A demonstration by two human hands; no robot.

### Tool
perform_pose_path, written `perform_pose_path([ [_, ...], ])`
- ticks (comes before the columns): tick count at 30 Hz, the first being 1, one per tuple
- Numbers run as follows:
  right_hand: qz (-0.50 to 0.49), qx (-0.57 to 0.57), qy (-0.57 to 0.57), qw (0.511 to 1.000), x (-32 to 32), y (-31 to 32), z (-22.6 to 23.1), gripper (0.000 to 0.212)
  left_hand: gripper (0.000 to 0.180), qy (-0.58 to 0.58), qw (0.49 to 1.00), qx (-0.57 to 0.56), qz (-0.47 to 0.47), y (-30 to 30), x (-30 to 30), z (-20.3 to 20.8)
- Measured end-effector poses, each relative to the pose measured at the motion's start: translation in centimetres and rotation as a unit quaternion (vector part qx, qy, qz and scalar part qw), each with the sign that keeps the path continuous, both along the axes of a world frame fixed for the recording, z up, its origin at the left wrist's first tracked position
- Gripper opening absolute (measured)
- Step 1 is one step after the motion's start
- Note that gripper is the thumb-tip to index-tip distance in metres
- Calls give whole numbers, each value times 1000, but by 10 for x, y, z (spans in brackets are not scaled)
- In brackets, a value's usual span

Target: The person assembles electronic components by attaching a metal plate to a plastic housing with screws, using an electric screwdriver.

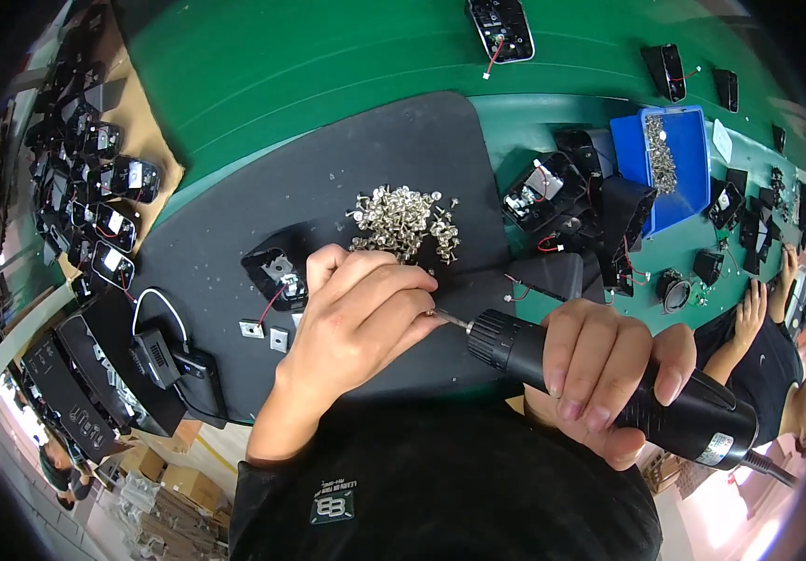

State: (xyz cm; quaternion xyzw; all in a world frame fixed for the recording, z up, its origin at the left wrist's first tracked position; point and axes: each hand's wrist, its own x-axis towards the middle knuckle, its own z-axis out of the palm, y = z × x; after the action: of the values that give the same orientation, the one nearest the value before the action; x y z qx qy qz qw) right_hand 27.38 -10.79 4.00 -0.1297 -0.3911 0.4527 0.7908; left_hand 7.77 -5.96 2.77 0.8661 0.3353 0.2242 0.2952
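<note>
My right hand (613, 374) is wrapped round a black electric screwdriver (508, 344), its bit pointing left. At the tip of the bit, the fingers of my left hand (356, 323) are pinched together; whatever is between them is hidden. Just beyond my left hand, a pile of silver screws (395, 217) lies on the black mat (244, 220). To the left of that hand rests an open black plastic housing (274, 269) with a red wire, partly covered by my fingers. Two small metal plates (279, 339) lie beside it.
A blue bin (693, 178) of screws stands at the right, beside stacked black housings (543, 192). More housings (113, 224) crowd a cardboard sheet at far left. A green belt (300, 56) runs along the back, carrying a housing (501, 33). Another person (763, 365) works at far right.
</note>
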Motion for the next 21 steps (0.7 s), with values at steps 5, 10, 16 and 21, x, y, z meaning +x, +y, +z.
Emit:
perform_pose_path([
  [5, 2, -1, -1, 1000, 0, 0, -1, 41, 24, -2, 1000, -13, 11, -2, 1, -2],
  [10, -2, -4, -4, 1000, -2, 1, -4, 41, 25, 4, 1000, -1, 5, 1, 3, -1],
  [16, 17, 3, -5, 1000, -1, 3, -4, 41, 25, -15, 1000, 20, 10, 0, 0, -4],
  [21, 29, 14, 0, 999, -6, 8, 0, 41, 25, -37, 999, 37, 9, -1, -6, -2],
])
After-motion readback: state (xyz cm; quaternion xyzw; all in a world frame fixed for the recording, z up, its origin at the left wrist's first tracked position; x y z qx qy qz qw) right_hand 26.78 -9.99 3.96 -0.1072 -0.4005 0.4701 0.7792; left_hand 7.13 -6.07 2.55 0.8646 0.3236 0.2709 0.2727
